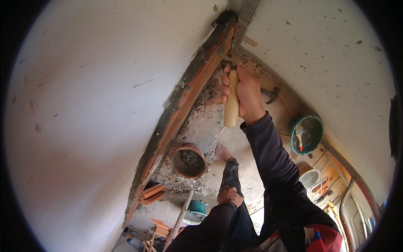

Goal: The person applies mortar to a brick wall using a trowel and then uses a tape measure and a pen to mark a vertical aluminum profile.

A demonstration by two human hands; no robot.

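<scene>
My right hand (pixel 247 90) is closed around the light wooden handle of a trowel (pixel 231 101), raised close to the corner where the walls meet. Its short metal neck points up to the brick ledge (pixel 210 69); most of the blade cannot be made out. Grey mortar coats the upper side of this reddish ledge, which runs down along the left wall. Lower in the view, my left hand (pixel 229 196) rests on my bent knee with its fingers curled over it. A round tub of grey mortar (pixel 189 161) stands between the ledge and my bare foot (pixel 223 152).
A hammer (pixel 270 95) lies beyond my right wrist. Along the right wall stand a green bucket (pixel 307 134) with a brush in it and a pale bucket (pixel 310 178). Bricks (pixel 153 194), a pole (pixel 182 216) and a green container (pixel 196 210) sit lower left. Rubble litters the floor.
</scene>
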